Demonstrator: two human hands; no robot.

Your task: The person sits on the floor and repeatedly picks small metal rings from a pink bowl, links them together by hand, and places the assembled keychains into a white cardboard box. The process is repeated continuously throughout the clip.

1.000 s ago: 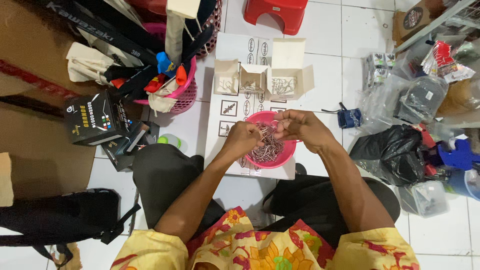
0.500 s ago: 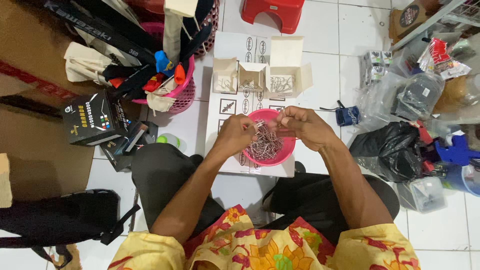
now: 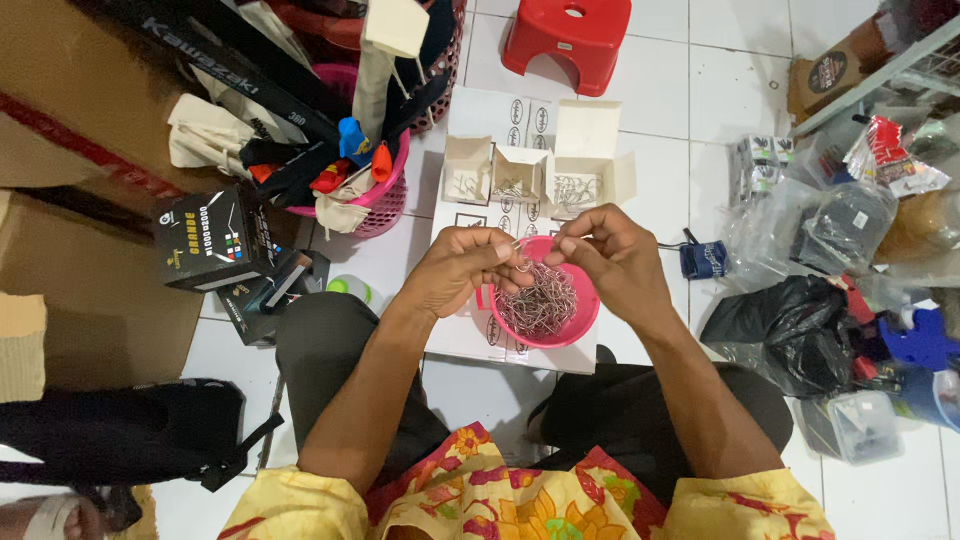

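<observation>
Pink bowl (image 3: 580, 325) of metal hooks (image 3: 540, 310) beneath both hands' fingers (image 3: 505, 262).

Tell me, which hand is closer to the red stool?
Right. The right hand is over the pink bowl, almost straight below the red stool; the left hand is farther left.

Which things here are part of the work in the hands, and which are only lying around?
In use: left hand, right hand, pink bowl of metal hooks, small open boxes.
Lying about: red stool, black bag, pink basket.
</observation>
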